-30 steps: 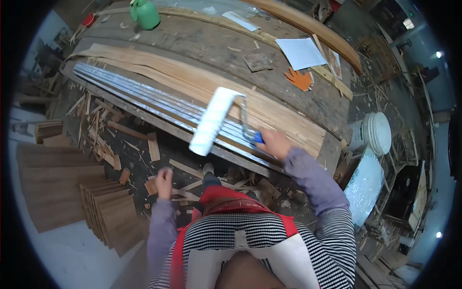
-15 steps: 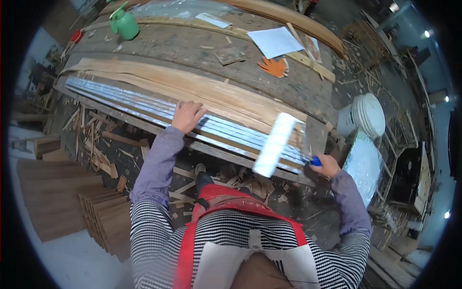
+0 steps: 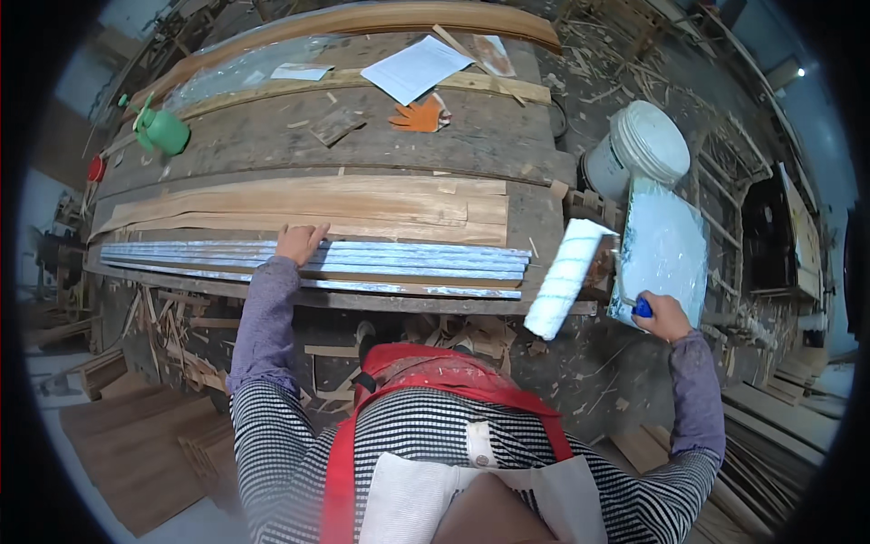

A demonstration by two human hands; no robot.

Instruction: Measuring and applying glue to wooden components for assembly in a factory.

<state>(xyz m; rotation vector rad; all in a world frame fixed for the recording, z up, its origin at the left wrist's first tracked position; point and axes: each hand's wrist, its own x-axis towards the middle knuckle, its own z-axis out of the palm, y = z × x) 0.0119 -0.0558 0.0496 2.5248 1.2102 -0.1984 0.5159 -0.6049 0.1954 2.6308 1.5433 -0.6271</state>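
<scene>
A paint roller with a white, wet-looking sleeve (image 3: 564,288) is in my right hand (image 3: 667,317), whose fingers close round its blue handle (image 3: 642,307). The sleeve hangs just past the right ends of the strips, apart from them. Several long, narrow strips (image 3: 426,264) smeared with white lie side by side along the bench's near edge. My left hand (image 3: 301,243) rests on them left of their middle, fingers spread over the far strips. Behind them lie thin wood veneer sheets (image 3: 362,205). A film-covered tray (image 3: 687,238) smeared with white sits beside and partly under my right hand.
A white bucket (image 3: 648,136) stands beyond the tray. On the wooden bench (image 3: 245,156) are a green spray bottle (image 3: 165,132), an orange glove (image 3: 417,116) and white paper (image 3: 412,69). Wood scraps (image 3: 331,352) litter the floor, and brown boards (image 3: 131,444) are stacked at lower left.
My right hand has carried the roller rightward off the strips to beside the tray. My left hand remains on the strips. The whole view has turned, so the strips now run nearly level.
</scene>
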